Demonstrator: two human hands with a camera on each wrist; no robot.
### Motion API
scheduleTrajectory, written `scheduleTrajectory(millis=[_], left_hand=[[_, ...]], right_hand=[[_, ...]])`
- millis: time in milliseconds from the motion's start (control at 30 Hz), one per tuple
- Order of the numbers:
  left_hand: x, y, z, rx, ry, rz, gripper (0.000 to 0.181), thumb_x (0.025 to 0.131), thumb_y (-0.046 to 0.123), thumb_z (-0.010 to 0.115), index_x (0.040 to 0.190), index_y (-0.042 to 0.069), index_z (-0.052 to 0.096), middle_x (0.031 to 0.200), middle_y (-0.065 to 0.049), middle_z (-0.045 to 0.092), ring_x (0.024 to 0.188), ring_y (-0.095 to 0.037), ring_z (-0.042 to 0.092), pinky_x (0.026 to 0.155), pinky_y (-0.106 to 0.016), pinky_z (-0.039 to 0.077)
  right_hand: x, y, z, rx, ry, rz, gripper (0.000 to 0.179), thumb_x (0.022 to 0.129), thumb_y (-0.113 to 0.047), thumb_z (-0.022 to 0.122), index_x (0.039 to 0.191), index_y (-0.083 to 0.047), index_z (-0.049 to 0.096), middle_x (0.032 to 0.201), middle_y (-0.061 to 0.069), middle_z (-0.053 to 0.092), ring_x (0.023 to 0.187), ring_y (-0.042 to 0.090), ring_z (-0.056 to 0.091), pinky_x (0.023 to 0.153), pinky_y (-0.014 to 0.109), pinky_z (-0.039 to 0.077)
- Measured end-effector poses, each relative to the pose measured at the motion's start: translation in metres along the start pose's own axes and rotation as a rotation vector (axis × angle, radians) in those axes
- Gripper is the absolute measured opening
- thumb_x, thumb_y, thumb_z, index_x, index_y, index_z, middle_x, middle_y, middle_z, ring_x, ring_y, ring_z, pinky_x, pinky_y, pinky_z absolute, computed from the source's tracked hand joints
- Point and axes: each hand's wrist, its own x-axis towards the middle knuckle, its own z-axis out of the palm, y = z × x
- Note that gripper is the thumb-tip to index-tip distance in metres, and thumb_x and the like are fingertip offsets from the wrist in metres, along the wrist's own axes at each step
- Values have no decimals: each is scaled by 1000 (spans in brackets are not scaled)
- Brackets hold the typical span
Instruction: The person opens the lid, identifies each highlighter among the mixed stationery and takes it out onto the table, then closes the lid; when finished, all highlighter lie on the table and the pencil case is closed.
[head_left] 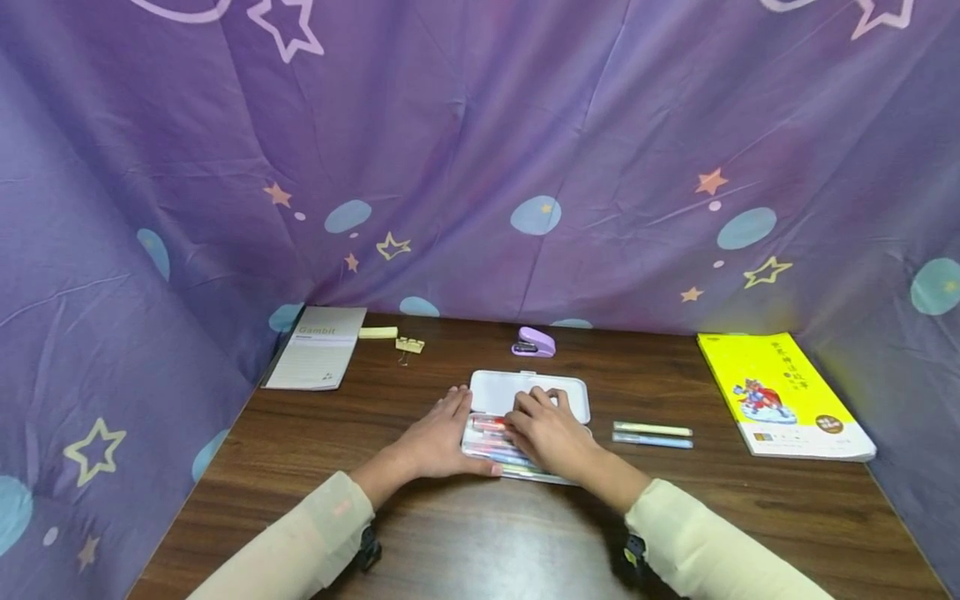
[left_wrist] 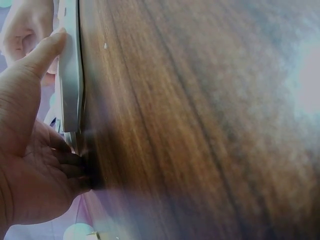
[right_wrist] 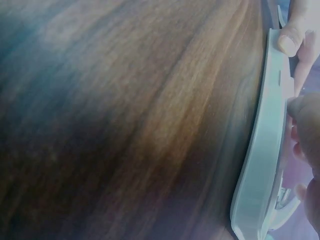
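Observation:
A white plastic pencil case (head_left: 487,392) lies on the table, its lid folded back, with several coloured pens (head_left: 491,451) in its tray. My left hand (head_left: 441,437) rests at the case's left end, its thumb (left_wrist: 47,50) on the front edge and its fingers extended along the side. My right hand (head_left: 551,429) is over the tray with bent fingers reaching down among the pens; I cannot tell whether they pinch one. In the right wrist view, its fingers (right_wrist: 305,130) show just past the case's front wall (right_wrist: 262,150). A yellow pen (head_left: 652,429) and a blue pen (head_left: 652,440) lie to the right.
A purple stapler (head_left: 534,342) sits behind the case. At the back left are a notebook (head_left: 318,350), a yellow strip (head_left: 378,332) and a yellow binder clip (head_left: 410,345). A yellow book (head_left: 780,396) lies at the right. Purple cloth (head_left: 480,167) hangs around the table (head_left: 480,533).

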Motion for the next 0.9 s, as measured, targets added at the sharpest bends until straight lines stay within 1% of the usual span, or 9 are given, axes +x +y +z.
scheduleTrajectory(millis=[467, 700, 900], left_hand=[[1, 0, 1, -3, -2, 11, 142, 84, 83, 77, 174, -7, 13, 184, -28, 12, 173, -42, 12, 142, -50, 20], [-1, 1, -1, -4, 10, 18, 142, 84, 83, 77, 174, -7, 14, 183, -29, 14, 173, -43, 13, 142, -51, 20], [0, 1, 0, 4, 8, 8, 143, 83, 85, 77, 174, -7, 14, 183, -28, 14, 173, -42, 13, 142, -50, 21]], right_hand=[[4, -5, -2, 44, -20, 36, 9, 100, -28, 82, 105, -21, 79, 100, -5, 67, 99, 21, 59, 91, 50, 51], [5, -7, -6, 21, -26, 34, 9, 101, -28, 81, 103, -21, 78, 99, -4, 66, 99, 22, 59, 92, 52, 51], [4, -5, -8, 0, -1, 23, 9, 100, -29, 82, 101, -21, 77, 100, -4, 66, 99, 22, 59, 94, 53, 51]])
